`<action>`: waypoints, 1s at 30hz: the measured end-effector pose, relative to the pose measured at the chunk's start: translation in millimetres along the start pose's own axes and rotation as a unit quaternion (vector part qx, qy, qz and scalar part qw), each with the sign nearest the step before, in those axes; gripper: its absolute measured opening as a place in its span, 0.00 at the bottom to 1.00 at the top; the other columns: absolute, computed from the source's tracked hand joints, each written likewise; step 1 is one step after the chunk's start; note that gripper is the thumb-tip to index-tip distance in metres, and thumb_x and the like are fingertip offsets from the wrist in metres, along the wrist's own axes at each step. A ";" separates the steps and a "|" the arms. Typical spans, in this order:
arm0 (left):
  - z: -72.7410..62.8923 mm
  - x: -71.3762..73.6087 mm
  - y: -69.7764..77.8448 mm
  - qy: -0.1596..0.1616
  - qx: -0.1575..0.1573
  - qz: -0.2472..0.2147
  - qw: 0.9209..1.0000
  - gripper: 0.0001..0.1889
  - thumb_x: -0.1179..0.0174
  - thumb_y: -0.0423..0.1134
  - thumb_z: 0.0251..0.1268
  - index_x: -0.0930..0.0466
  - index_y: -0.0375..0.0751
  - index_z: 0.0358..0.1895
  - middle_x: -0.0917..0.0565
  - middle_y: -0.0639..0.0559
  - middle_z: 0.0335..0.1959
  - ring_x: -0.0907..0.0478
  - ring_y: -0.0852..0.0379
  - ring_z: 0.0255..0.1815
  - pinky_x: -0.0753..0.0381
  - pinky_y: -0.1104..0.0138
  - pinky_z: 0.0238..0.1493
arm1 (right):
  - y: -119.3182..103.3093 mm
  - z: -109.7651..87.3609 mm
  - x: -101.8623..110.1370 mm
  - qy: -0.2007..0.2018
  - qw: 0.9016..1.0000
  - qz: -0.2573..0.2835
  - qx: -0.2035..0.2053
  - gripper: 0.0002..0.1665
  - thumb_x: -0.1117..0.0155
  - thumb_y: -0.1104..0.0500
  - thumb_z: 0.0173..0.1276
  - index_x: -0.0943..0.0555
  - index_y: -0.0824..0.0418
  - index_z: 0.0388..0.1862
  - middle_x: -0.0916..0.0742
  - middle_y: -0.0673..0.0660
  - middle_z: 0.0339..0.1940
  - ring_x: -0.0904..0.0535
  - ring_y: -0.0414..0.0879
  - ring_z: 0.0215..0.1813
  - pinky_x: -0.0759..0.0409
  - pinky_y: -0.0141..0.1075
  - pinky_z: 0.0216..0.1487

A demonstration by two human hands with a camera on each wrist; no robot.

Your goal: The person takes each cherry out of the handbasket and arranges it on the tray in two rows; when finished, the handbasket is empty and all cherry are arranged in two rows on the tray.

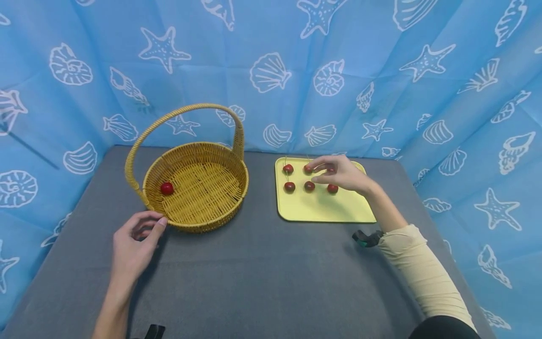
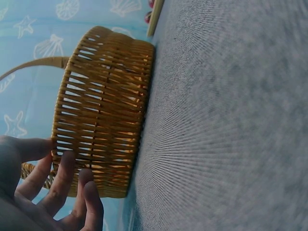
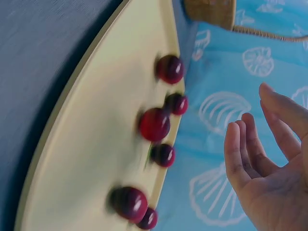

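My left hand (image 1: pixel 134 247) pinches the near left rim of a round yellow wicker basket (image 1: pixel 205 190); in the left wrist view its thumb is at the rim and its fingers lie along the outer wall. One red cherry (image 1: pixel 167 188) lies inside the basket, at the left. My right hand (image 1: pixel 340 175) hovers over a pale yellow tray (image 1: pixel 305 208), thumb and fingers apart with nothing between them. Under and beside it are several dark red cherries (image 1: pixel 309 186) in two rows, some partly hidden by the fingers in the head view.
The basket's tall arched handle (image 1: pixel 186 109) rises over its far side. A grey cloth (image 1: pixel 262 273) covers the table. Blue curtains (image 1: pixel 271 113) with white shell and starfish prints hang behind and at both sides. Between basket and tray lies a stretch of grey cloth.
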State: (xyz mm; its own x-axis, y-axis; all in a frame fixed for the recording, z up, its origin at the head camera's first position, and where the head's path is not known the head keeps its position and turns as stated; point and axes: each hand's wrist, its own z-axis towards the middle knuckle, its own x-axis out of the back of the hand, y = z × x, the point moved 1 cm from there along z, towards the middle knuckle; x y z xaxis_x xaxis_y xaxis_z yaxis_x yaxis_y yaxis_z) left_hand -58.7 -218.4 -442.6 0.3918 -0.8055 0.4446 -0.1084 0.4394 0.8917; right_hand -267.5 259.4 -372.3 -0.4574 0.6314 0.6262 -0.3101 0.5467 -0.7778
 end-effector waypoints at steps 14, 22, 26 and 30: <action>-0.2 -1.0 0.6 0.005 0.004 0.004 1.000 0.14 0.30 0.47 0.77 0.14 0.45 0.56 0.15 0.77 0.35 0.13 0.65 0.36 0.14 0.73 0.30 | -63.5 53.2 -49.3 -0.067 0.992 0.053 0.089 0.21 0.25 0.63 0.74 0.14 0.59 0.64 0.11 0.58 0.63 0.14 0.51 0.64 0.12 0.44 0.67; 0.6 -0.4 -0.8 0.006 0.001 0.004 1.000 0.14 0.30 0.47 0.77 0.14 0.46 0.56 0.15 0.78 0.35 0.14 0.68 0.35 0.15 0.74 0.29 | -104.4 93.4 -84.4 -0.115 0.981 0.076 0.138 0.23 0.26 0.66 0.73 0.16 0.66 0.65 0.10 0.63 0.63 0.14 0.62 0.64 0.14 0.52 0.71; 0.2 -0.4 -0.3 0.006 0.002 0.006 1.000 0.14 0.31 0.47 0.77 0.14 0.46 0.56 0.15 0.77 0.35 0.14 0.68 0.36 0.15 0.74 0.30 | -122.2 116.1 -99.1 -0.144 0.974 0.076 0.156 0.22 0.26 0.65 0.73 0.15 0.65 0.64 0.10 0.61 0.61 0.11 0.56 0.60 0.13 0.47 0.68; -0.4 -1.2 0.2 0.006 0.001 0.003 1.000 0.13 0.30 0.47 0.77 0.14 0.45 0.56 0.15 0.77 0.34 0.14 0.67 0.35 0.14 0.73 0.29 | -138.5 137.1 -113.3 -0.178 0.968 0.077 0.160 0.22 0.26 0.63 0.74 0.15 0.63 0.65 0.10 0.60 0.61 0.12 0.49 0.60 0.13 0.40 0.67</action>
State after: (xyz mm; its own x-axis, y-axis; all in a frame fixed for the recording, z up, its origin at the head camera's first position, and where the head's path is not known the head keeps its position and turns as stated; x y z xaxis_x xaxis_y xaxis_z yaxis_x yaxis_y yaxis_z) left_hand -58.8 -217.1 -443.0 0.4018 -0.7980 0.4492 -0.1132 0.4435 0.8891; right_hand -287.0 36.8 -343.0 -0.7586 0.4318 0.4880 -0.4323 0.2268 -0.8727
